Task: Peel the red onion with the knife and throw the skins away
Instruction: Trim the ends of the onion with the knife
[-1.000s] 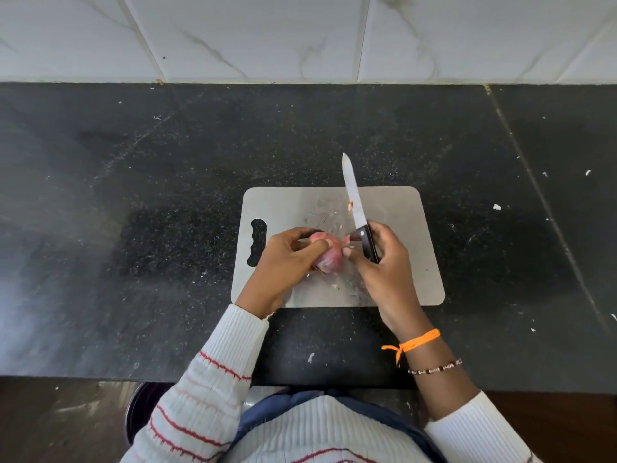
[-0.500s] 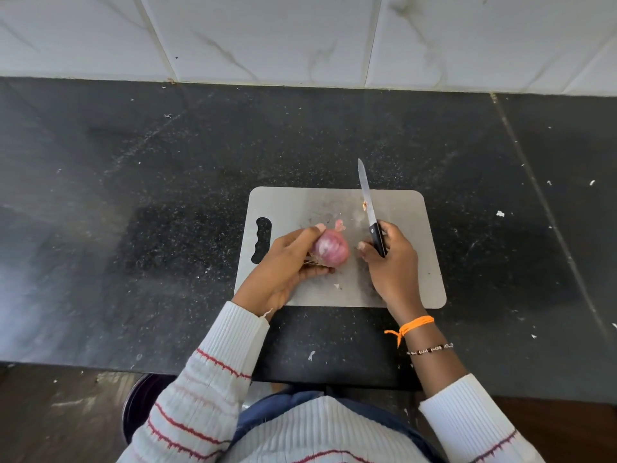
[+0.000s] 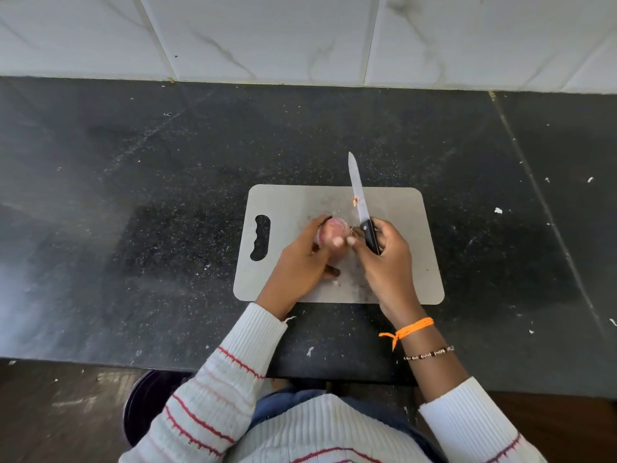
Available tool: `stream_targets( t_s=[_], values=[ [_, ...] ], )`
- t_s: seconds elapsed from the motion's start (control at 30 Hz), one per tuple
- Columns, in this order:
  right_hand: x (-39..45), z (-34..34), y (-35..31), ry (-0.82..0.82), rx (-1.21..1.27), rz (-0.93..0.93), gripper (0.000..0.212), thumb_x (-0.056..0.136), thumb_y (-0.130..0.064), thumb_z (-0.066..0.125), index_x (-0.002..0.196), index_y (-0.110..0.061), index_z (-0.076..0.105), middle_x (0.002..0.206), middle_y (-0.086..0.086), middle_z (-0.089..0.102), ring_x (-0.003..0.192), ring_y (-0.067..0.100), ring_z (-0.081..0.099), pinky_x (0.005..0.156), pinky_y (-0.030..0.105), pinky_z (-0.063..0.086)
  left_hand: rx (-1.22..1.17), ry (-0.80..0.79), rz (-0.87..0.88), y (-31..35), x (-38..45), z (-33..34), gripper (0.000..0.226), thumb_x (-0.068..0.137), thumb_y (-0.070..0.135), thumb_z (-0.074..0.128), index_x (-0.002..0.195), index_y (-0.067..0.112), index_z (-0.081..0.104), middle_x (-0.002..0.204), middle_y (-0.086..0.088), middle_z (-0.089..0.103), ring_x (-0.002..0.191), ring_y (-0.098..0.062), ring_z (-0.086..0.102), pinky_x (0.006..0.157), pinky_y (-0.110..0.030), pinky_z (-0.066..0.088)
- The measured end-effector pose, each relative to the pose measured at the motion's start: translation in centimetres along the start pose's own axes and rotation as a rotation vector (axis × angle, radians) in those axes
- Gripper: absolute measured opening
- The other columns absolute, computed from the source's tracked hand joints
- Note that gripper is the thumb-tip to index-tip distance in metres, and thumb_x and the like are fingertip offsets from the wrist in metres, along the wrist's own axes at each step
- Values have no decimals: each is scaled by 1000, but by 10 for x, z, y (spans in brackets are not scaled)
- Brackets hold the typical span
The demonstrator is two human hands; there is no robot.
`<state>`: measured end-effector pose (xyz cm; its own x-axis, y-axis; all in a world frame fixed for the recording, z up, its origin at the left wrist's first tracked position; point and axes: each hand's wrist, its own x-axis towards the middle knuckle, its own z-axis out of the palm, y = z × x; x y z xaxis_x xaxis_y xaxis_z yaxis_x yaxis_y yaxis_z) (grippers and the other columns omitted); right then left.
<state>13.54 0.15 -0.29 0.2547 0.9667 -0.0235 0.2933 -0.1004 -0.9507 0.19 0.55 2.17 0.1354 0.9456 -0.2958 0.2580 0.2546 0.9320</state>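
A small red onion is held above the grey cutting board by my left hand, whose fingers curl round it. My right hand grips the black handle of a knife; its blade points away from me over the board's far edge, with a scrap of skin stuck to it. My right thumb and fingertips touch the onion's right side. Much of the onion is hidden by my fingers.
The board lies on a black speckled stone counter with white crumbs scattered on it. A white marble-tiled wall runs along the back. A dark round bin stands on the floor below the counter's front edge, left of me.
My right hand has come back against the onion after drawing away from it half a second ago. My left hand has turned the onion slightly. The knife still points away.
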Motion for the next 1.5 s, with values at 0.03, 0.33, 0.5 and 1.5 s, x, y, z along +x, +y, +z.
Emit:
stream_targets(
  t_s=[0.03,0.33,0.5,1.5],
  values=[
    [3,-1,1,1,7,9,30,82,-13,69,111,-13,61,100,0,68,94,10,63,88,35,52,30,-25,7,-1,0,0,43,93,23,52,134,27,41,86,-3,60,66,-21,70,69,-30,59],
    [10,-9,-2,-43,-98,-16,15,93,-18,51,105,-21,60,94,-3,67,73,10,57,68,33,47,356,134,182,-13,13,5,50,88,17,59,136,19,43,117,2,37,94,-6,47,81,-3,30],
    [-26,-31,-12,-63,-292,-132,33,95,-11,47,127,-13,54,116,0,63,98,21,62,90,30,48,374,152,281,-14,17,8,48,86,11,60,132,19,49,125,0,50,106,-6,46,82,7,27],
    [-71,-39,-28,-251,-537,-150,53,95,-8,42,145,-19,27,94,-2,47,83,14,55,74,33,51,388,172,320,-9,21,18,49,83,7,64,131,11,51,120,-4,61,102,-12,56,91,-17,45]
  ],
)
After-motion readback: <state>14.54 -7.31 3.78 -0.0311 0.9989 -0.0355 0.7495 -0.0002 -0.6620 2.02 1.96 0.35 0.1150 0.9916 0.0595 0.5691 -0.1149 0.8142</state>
